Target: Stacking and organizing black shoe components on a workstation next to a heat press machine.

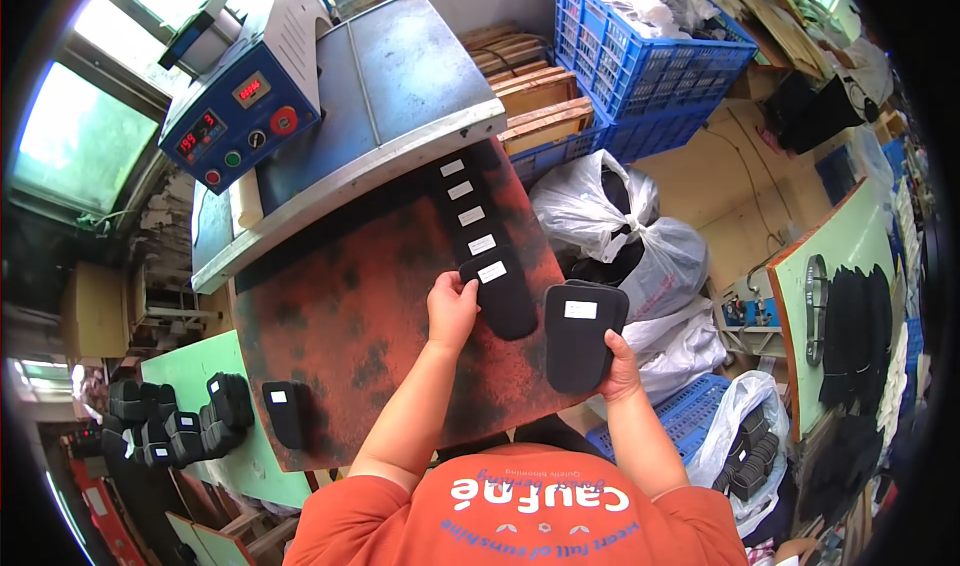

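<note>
On the dark-stained red board (345, 356), black rounded pads (462, 190) lie overlapped in a row, each with a white label. At the row's near end, my left hand (453, 309) pinches the left edge of the nearest black pad (510, 306), close to its label. My right hand (620, 368) grips a small stack of black pads (575, 351) by its right side, above the board's right edge. A white label faces up on the top one. Another labelled black pad (287, 416) lies at the board's left corner.
A heat press machine (345, 106) with a blue control box (240, 106) stands behind the board. Blue crates (640, 76) and tied plastic bags (620, 221) stand to the right. Dark pads (180, 431) are piled on the green table (200, 361) at left. Another green table (830, 266) stands far right.
</note>
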Motion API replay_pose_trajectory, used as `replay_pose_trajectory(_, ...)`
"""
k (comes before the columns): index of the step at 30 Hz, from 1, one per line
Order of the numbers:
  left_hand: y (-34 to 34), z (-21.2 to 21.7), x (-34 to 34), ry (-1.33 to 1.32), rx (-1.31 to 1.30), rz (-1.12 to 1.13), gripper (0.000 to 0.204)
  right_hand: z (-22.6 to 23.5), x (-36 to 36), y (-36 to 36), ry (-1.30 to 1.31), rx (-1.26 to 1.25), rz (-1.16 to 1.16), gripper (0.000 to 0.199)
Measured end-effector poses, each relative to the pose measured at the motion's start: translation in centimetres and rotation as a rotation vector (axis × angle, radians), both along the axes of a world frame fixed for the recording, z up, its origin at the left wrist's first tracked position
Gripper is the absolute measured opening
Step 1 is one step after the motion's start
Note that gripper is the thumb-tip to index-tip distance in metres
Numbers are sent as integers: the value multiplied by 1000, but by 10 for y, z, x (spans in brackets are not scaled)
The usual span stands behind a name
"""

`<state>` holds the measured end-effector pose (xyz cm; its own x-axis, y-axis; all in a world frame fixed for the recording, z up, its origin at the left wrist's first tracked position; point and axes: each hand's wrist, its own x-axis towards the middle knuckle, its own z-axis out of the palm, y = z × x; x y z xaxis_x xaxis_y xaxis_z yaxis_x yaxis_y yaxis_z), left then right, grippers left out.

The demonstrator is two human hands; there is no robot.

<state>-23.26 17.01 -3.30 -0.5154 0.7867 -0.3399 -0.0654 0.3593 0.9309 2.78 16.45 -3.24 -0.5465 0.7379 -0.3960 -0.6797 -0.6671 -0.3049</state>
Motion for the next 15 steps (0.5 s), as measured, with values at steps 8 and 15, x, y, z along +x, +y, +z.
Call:
replay_pose_trajectory(8, -26, 46, 35, -47, 127, -328, 13, 7, -21, -1, -102, 108, 45, 47)
replay_pose_trajectory(15, -31, 21, 15, -130, -13, -78, 8, 11, 27, 5, 57, 30, -28, 58)
